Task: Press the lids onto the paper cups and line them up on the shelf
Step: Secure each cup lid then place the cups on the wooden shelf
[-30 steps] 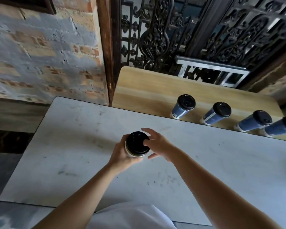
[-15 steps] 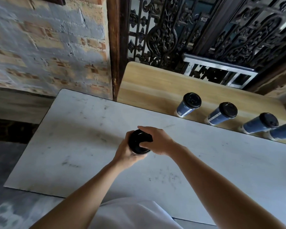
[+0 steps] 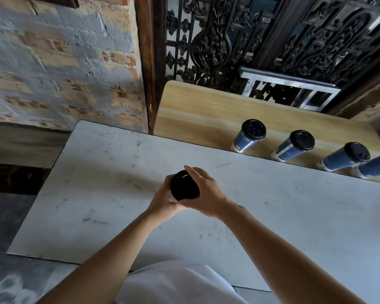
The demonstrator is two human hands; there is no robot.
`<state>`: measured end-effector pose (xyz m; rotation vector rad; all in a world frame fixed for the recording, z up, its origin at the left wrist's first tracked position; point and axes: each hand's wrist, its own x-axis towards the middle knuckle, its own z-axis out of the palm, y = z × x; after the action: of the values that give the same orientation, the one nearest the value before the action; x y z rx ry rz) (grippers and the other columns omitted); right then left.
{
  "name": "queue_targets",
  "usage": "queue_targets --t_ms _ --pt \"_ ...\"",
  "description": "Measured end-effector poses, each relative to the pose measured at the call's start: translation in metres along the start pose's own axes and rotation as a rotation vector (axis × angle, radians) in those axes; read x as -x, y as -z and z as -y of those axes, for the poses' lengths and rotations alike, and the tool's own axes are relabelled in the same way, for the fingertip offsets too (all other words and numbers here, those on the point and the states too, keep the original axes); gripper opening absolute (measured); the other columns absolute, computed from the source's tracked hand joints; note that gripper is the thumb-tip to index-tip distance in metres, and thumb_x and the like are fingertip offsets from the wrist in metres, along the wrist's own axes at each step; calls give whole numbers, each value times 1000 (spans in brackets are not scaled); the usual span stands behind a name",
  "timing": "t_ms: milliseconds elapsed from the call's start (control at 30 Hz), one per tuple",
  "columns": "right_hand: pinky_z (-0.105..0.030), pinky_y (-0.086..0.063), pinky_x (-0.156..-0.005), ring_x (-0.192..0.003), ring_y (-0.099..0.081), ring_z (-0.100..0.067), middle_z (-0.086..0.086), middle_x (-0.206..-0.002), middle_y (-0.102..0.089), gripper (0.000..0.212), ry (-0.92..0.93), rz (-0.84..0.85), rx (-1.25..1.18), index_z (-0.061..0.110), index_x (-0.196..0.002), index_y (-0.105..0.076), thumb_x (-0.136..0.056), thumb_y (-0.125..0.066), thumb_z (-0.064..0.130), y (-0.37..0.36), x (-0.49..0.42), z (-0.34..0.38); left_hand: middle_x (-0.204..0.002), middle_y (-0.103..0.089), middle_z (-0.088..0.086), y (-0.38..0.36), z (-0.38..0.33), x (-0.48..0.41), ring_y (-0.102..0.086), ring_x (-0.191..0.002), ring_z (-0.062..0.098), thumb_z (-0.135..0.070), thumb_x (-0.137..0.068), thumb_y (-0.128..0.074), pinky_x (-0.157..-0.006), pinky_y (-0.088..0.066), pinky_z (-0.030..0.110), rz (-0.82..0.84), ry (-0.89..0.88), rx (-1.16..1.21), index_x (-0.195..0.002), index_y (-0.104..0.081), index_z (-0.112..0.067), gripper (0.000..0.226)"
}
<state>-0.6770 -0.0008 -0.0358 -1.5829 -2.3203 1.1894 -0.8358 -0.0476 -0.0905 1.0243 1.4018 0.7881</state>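
I am looking down at a painted brick wall [image 3: 53,62] filling the left of the view and a black ironwork grille [image 3: 272,40] filling the right, with a dark wooden post [image 3: 144,62] standing between them. Below them a scuffed white tabletop [image 3: 294,216] is stretching across the frame. Behind its far edge a light wooden shelf [image 3: 206,110] is sitting against the grille. A silver metal frame [image 3: 290,88] is resting at the shelf's back edge; I cannot tell whether it is leaning or lying. A white garment [image 3: 178,284] is showing at the bottom edge, between the 2 bare forearms.

4 blue paper cups with black lids are standing in a row along the shelf's near edge, well apart from the hands. From the left they are cup 1 [image 3: 246,139], cup 2 [image 3: 291,148], cup 3 [image 3: 340,157] and cup 4 [image 3: 375,165], which the right edge is cutting off.

Over the middle of the tabletop the left hand [image 3: 162,200] is wrapping round the body of a 5th paper cup [image 3: 173,199]; only a pale sliver of it is showing under its lid. I cannot tell whether its base is touching the tabletop. The right hand [image 3: 206,194] is curling over the black lid [image 3: 183,187] from the right. Its fingers are reaching over the far rim and its thumb is lying along the near rim, gripping the lid on top of the cup.
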Motion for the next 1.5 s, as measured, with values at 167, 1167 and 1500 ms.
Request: queue_targets --t_ms 167,1167,1500 --pt "-16 -29 -103 -141 -37 -15 10 -160 -29 95 40 -50 -75 28 -159 -26 -81 -80 39 -10 4 -11 -114 -74 -1 22 -4 1 -68 -114 18 -5 -96 -52 -85 -61 42 -61 214 463 -115 -71 -21 32" --pt "-47 -65 -76 -113 -65 -17 -5 -113 -71 27 -436 -309 -1107 21 -109 -73 -105 -47 29 -39 8 -12 -100 -70 -16 3 -8 4 -67 -96 -3 -32 -108 -41 -74 -64 36 -241 44 178 -109 -64 -23 25" --pt "-40 -63 -77 -93 -60 -23 -9 -118 -62 22 -801 -78 -1200 13 -115 -63 -103 -47 3 -123 42 -9 -110 -71 -10 -5 -11 3 -66 -106 6 -14 -109 -37 -81 -58 26 -283 -15 167 -111 -66 -25 31"
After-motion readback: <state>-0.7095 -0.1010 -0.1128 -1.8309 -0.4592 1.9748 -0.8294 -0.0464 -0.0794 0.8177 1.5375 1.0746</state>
